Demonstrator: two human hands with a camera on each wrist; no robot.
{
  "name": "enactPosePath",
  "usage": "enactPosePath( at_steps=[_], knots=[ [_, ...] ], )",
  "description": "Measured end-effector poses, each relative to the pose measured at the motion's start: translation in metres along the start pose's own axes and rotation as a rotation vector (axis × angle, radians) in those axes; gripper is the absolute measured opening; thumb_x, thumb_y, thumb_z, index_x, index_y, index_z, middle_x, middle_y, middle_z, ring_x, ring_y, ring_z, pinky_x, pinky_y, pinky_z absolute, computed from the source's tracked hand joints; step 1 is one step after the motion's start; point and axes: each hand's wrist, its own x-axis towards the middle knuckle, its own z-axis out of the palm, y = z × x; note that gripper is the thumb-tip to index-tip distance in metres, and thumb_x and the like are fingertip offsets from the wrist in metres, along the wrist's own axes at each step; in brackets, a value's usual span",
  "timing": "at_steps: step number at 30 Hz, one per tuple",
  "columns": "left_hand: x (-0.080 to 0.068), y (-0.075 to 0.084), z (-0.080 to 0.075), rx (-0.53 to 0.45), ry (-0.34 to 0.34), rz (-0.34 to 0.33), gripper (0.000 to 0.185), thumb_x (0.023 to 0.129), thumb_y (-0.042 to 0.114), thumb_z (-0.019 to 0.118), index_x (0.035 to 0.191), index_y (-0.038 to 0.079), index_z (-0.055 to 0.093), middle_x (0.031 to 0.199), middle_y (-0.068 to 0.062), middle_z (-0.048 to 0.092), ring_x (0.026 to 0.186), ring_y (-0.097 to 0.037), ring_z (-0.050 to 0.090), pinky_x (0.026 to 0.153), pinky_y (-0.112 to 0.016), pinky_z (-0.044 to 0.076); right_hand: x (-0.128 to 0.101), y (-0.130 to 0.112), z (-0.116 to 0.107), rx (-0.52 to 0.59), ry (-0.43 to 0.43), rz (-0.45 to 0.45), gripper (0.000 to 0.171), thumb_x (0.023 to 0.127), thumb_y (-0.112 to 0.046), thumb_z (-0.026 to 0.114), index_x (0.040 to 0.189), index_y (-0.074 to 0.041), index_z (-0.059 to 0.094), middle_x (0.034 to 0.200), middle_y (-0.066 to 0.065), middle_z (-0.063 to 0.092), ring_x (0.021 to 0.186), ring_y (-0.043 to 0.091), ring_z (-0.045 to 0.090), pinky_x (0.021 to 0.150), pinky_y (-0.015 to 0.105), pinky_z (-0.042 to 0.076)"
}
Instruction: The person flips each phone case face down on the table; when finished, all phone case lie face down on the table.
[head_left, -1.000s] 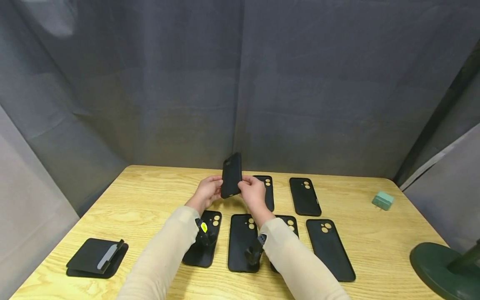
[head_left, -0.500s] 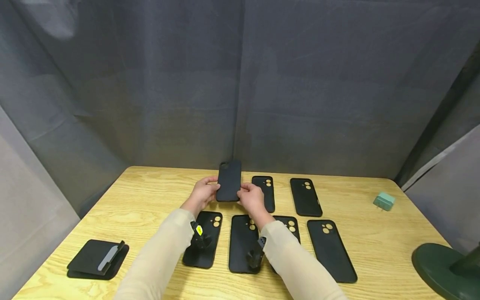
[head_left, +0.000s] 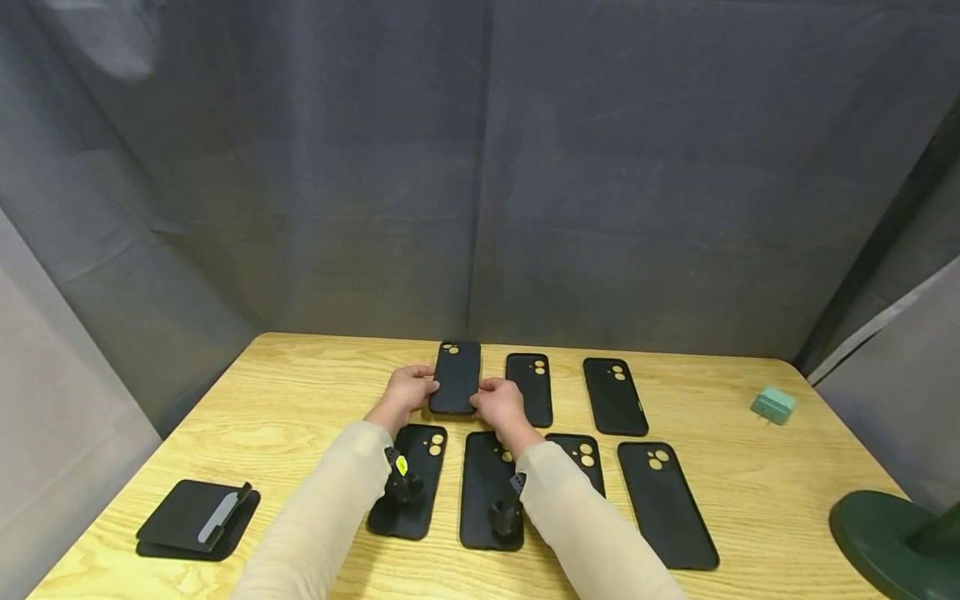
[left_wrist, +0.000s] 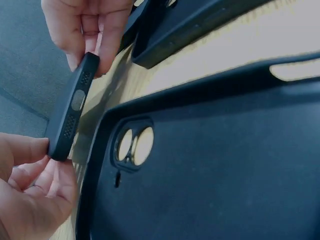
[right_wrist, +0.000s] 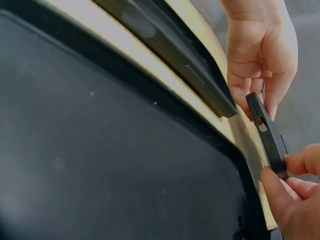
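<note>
A black phone case (head_left: 457, 379) with a camera cutout at its top left lies back-up, or nearly so, near the far table edge. Whether it rests fully on the wood, I cannot tell. My left hand (head_left: 407, 394) pinches its left side between thumb and fingers, and my right hand (head_left: 501, 406) pinches its right side. In the left wrist view the bottom edge of this case (left_wrist: 75, 107), with a port opening, spans both hands. The right wrist view also shows thumb and fingers on the case (right_wrist: 268, 137). Right of it lies another black phone case (head_left: 529, 390).
More black phone cases lie in front, such as one under each forearm (head_left: 408, 492) (head_left: 487, 500), and one (head_left: 667, 504) to the right. A black folded wallet-like item (head_left: 197, 520) lies left. At right are a green plug adapter (head_left: 774, 404) and a dark green round base (head_left: 873, 533).
Both hands have lowered the held case from a raised, tilted position down toward the table. It has turned to face the camera more squarely. The other things stay put.
</note>
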Motion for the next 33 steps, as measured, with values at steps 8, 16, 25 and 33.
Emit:
enactPosePath(
  at_steps=[8,16,25,33],
  knots=[
    [-0.0016,-0.0026,0.0005,0.127,-0.039,-0.013,0.040,0.089,-0.001,0.054,0.129,-0.003,0.050,0.125,-0.022,0.054,0.104,-0.027,0.059,0.085,-0.033,0.049,-0.0017,0.0055,-0.0004,-0.051,-0.026,-0.007,0.040,0.087,-0.005,0.060,0.125,0.004,0.054,0.123,0.021,0.056,0.096,0.028,0.063,0.078,0.036,0.052],
    [-0.0011,-0.0034,-0.0001,0.254,-0.013,0.007,0.037,0.087,0.000,0.057,0.124,-0.005,0.054,0.123,-0.021,0.055,0.098,-0.024,0.055,0.083,-0.033,0.046,-0.0023,0.0046,0.0023,-0.149,0.000,-0.030,0.039,0.085,-0.006,0.062,0.123,0.002,0.057,0.123,0.018,0.057,0.105,0.029,0.058,0.085,0.039,0.049],
    [-0.0021,-0.0040,0.0014,0.300,-0.015,0.035,0.037,0.088,0.000,0.056,0.125,-0.004,0.054,0.126,-0.020,0.053,0.111,-0.029,0.051,0.094,-0.040,0.042,-0.0011,0.0055,0.0057,-0.277,0.016,-0.055,0.039,0.087,-0.009,0.061,0.125,-0.001,0.057,0.124,0.016,0.058,0.114,0.031,0.053,0.088,0.042,0.048],
    [-0.0027,-0.0031,0.0042,0.382,-0.010,0.070,0.037,0.087,0.001,0.057,0.124,-0.004,0.054,0.123,-0.020,0.056,0.093,-0.025,0.054,0.074,-0.031,0.045,-0.0002,0.0035,0.0048,-0.464,0.025,-0.133,0.037,0.085,-0.010,0.063,0.120,0.002,0.059,0.113,0.017,0.063,0.103,0.030,0.059,0.085,0.041,0.049]
  ],
)
